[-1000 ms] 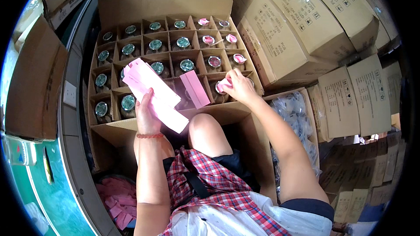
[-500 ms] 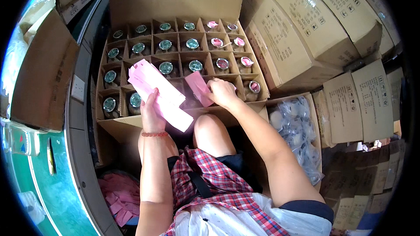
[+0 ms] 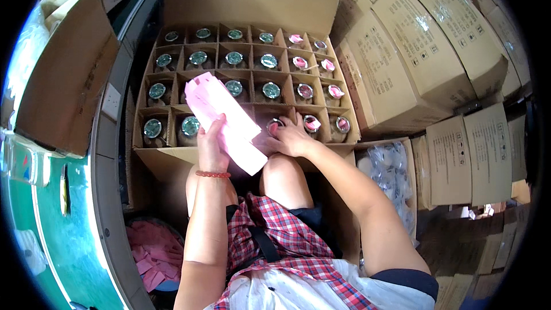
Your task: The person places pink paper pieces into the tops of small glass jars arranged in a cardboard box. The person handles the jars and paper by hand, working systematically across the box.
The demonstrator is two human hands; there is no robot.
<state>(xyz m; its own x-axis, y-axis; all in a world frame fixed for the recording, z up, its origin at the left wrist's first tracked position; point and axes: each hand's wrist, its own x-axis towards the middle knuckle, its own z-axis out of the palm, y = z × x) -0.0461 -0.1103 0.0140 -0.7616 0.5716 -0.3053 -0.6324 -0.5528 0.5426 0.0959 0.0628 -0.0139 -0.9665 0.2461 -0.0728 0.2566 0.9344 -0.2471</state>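
Note:
In my left hand (image 3: 213, 146) is a stack of pink paper slips (image 3: 227, 112), held slanting over the front of a divided carton (image 3: 163, 154). My right hand (image 3: 294, 139) is at a glass bottle in the front row, its fingers curled around a pink slip (image 3: 274, 128) at the bottle's mouth. Some fingertips are hidden there. Right of it, another bottle (image 3: 311, 124) has pink paper in its mouth, as do several in the two right columns. Bottles farther left, such as the front-left one (image 3: 152, 128), show greenish round mouths without pink paper.
An open carton of plastic-wrapped items (image 3: 387, 166) stands at my right, beside stacked cartons (image 3: 402, 63). A basin of pink paper (image 3: 152, 250) sits low at my left. A cutter knife (image 3: 64, 190) lies on the green tabletop (image 3: 86, 218).
The pink slip my right hand held above the carton is now down in a front-row bottle's mouth. My left hand keeps the stack. The whole view has shifted slightly.

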